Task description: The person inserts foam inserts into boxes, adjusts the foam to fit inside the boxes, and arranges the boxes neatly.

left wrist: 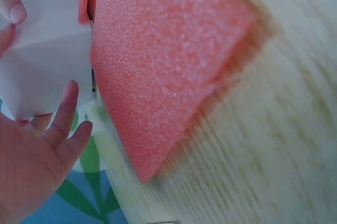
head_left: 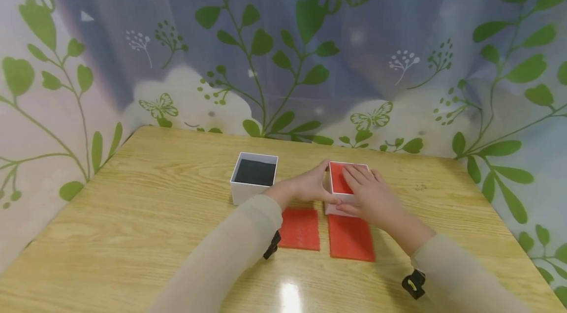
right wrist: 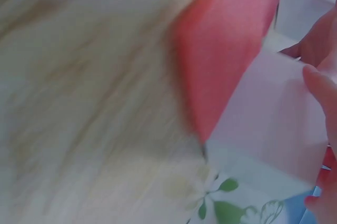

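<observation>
A white open-topped box stands on the table with a red foam sheet inside it. My left hand holds the box at its left side, thumb at the near corner and fingers toward the back. Across the top lies my right hand, its extended fingers pressing on the red sheet and its thumb at the front wall. In the left wrist view, the left fingers spread against the white wall. Two more red foam sheets, a left one and a right one, lie flat in front.
Left of the hands stands a second white box with a black sheet inside. The wooden table meets a patterned curtain along its back edge. Both wrists carry black straps.
</observation>
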Tool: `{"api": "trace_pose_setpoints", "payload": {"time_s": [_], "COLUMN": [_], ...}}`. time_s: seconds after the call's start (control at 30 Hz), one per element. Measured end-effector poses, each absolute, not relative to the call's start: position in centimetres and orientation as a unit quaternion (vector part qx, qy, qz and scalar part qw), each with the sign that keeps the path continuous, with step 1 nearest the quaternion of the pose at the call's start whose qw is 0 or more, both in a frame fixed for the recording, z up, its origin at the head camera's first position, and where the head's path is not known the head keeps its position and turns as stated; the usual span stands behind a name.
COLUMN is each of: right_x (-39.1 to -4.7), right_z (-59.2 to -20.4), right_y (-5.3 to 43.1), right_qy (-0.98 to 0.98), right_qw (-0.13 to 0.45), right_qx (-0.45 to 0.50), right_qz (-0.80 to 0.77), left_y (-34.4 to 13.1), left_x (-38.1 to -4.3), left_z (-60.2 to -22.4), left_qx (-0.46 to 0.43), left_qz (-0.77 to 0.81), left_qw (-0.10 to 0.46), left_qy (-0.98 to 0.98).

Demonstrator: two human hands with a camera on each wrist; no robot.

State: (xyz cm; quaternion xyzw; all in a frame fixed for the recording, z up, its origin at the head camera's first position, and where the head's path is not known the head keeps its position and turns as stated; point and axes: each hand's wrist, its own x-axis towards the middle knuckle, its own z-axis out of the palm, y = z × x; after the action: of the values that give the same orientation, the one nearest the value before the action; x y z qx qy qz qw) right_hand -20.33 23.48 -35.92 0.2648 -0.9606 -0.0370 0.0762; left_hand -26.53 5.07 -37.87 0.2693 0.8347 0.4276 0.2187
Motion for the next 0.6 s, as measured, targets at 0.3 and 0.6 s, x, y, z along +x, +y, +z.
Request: {"api": "trace_pose_setpoints", "payload": {"time_s": [0.3,0.6], "right_x": [-21.5,-21.8], "right_z": [-36.2,-36.4], "right_y": [22.7,22.5], "right_qy": [-0.942,-0.937], "right_qw": [0.045,0.061], "right_qx": [0.330,0.341], "right_qz": [0.035,0.030], "left_y": [5.0,4.9], "left_x": [-26.5,-26.6], "left_z": [-38.1,-37.9], "left_qx": [0.290,0.296], "left_qz": [0.430,0.430], "left_qw": [0.217,0.210], "left_qy": [0.827,0.826]}}
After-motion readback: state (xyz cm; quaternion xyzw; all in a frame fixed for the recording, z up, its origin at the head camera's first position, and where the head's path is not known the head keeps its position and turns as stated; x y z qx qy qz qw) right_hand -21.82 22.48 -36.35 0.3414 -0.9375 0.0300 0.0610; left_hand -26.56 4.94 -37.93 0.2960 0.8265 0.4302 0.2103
